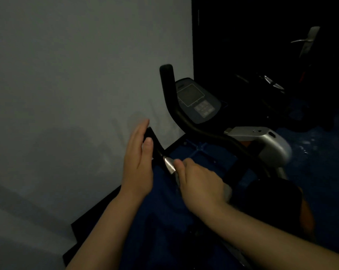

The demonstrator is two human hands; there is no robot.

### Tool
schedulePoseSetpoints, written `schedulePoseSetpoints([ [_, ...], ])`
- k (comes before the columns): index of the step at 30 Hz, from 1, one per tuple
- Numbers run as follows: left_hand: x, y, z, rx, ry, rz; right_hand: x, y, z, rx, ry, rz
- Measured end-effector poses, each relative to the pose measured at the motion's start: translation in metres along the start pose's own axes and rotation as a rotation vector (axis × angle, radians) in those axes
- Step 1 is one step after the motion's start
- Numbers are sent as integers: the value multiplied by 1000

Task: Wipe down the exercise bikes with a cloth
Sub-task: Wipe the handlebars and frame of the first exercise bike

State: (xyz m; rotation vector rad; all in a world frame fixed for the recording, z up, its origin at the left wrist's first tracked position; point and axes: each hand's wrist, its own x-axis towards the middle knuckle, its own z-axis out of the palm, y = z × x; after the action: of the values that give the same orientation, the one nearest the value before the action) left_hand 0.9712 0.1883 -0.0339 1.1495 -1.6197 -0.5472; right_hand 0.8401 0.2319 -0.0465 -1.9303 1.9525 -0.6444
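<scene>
Dim room, grey wall (67,75) left. Exercise bike (258,141) ahead; near handlebar (155,145) runs away-left. Left hand (138,158) flat against it, fingers straight. Right hand (201,184) curled, probably around pale cloth (228,191).

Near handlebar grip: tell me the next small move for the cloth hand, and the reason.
Probably slide the right hand up the near handlebar toward the left hand. The right hand is curled round the bar at its silver sensor patch, with what looks like a pale cloth under it, and the black grip above looks unwiped. The left hand lies flat against the grip's end.
</scene>
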Motion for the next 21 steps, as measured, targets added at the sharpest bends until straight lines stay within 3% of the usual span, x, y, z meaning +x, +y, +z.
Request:
schedulePoseSetpoints([
  [3, 1, -5, 1, -47, -14, 18, 16, -24, 3, 265, 110, 136],
  [9, 7, -8, -14, -272, -57, -66, 65, -98, -2, 716, 353, 215],
  [11, 8, -9, -18, -302, -72, -58, 66, -104, -2, 786, 392, 161],
  [13, 6, -10, -19, -286, -96, -26, 52, -93, 4, 655, 357, 16],
  [15, 3, -11, -12, -269, -88, -17, 35, -70, 12, 364, 298, -71],
  [17, -2, -10, -1, -225, -47, 6, 18, -44, 18, 113, 255, -81],
  [21, -14, -2, 26, 26, -49, 218, -21, 5, 11, -74, 257, -57],
])
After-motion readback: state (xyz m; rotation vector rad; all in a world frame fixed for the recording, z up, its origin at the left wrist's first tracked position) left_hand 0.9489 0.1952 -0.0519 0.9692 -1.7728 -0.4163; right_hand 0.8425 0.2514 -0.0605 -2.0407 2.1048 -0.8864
